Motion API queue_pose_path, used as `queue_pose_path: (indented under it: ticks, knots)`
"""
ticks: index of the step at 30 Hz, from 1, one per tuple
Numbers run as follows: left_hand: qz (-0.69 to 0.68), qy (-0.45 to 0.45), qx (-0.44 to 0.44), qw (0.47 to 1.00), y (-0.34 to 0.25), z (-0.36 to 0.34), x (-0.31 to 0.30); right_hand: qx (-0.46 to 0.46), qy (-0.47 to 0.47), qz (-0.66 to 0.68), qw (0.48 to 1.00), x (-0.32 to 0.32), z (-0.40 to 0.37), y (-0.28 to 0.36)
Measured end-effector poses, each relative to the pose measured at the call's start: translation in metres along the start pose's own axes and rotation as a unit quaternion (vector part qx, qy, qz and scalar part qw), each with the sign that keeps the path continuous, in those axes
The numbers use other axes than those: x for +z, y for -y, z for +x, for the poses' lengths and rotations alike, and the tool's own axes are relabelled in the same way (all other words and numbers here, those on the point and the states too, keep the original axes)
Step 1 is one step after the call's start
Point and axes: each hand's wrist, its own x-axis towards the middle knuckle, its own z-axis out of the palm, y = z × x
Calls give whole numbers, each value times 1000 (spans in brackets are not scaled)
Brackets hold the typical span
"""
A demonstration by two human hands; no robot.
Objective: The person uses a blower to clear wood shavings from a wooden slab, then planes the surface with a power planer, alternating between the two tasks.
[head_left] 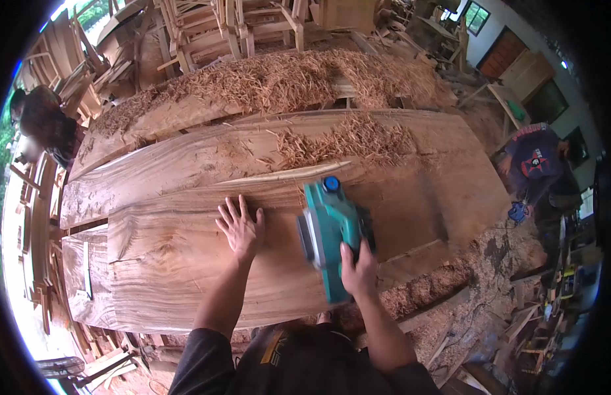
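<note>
A wide wooden slab [187,276] with dark, wavy grain lies in front of me. My left hand [241,227] rests flat on its surface, fingers spread. To the right of it, my right hand [359,268] grips the rear handle of a teal electric planer [333,230] with a blue front knob. The planer overlaps the slab in this view, and its outline is slightly blurred. Beyond the planer, a heap of curled shavings [351,141] covers part of the wood.
More shavings [272,82] are piled on the boards behind. Wooden chair frames [236,29] stand at the back. One person [536,161] is at the right with a blue tool [518,211]; another person [45,125] is at the left. A metal square [88,270] lies on the left board.
</note>
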Motion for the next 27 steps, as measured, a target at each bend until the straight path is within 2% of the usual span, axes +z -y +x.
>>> queue_pose_path:
  ticks: [1,2,4,5,6,9,11,12,13,14,17,18,19,20,22,24,25,27]
  knots:
    - [0,-1,0,1000,0,0,1,-11,-5,-36,999,9,21,1]
    - [1,-20,9,1000,2,0,3,13,4,-28,1000,17,44,8]
    - [-3,-15,12,1000,4,-2,2,-12,10,-20,1000,30,84,9]
    - [-7,-17,11,1000,2,-1,-1,-67,-33,-17,997,44,98,-1]
    - [-12,-14,7,1000,1,-1,-4,-6,9,11,1000,48,104,-5]
    - [-7,-14,11,1000,1,-2,-6,38,54,6,998,34,88,-2]
    - [28,-13,15,999,9,0,-1,63,45,-46,996,23,51,-1]
    - [35,36,22,999,15,-2,-19,34,47,-10,998,19,26,-2]
    - [32,69,-2,997,14,-10,-44,-55,-34,148,987,26,2,2]
    - [22,67,10,997,9,-4,-41,103,56,-169,979,14,-18,-8]
    - [2,-32,128,991,-30,26,-22,170,116,-5,979,-17,-97,-14]
    - [-4,-49,137,989,-36,34,-16,91,54,-19,994,-24,-124,-23]
    - [-3,-56,121,991,-27,34,-17,-42,-51,-56,996,-15,-150,-40]
    - [-2,-54,98,994,-19,26,-20,-24,-42,-71,996,-38,-175,-46]
    - [-10,-31,42,999,2,8,-15,82,11,-108,991,-95,-220,-55]
    - [-39,-35,-10,999,11,-1,0,129,29,-141,981,-133,-236,-61]
    - [-51,-44,-22,997,11,0,9,152,23,-146,977,-132,-241,-64]
    - [-66,9,-27,997,-1,-3,-14,194,18,-159,968,-122,-243,-73]
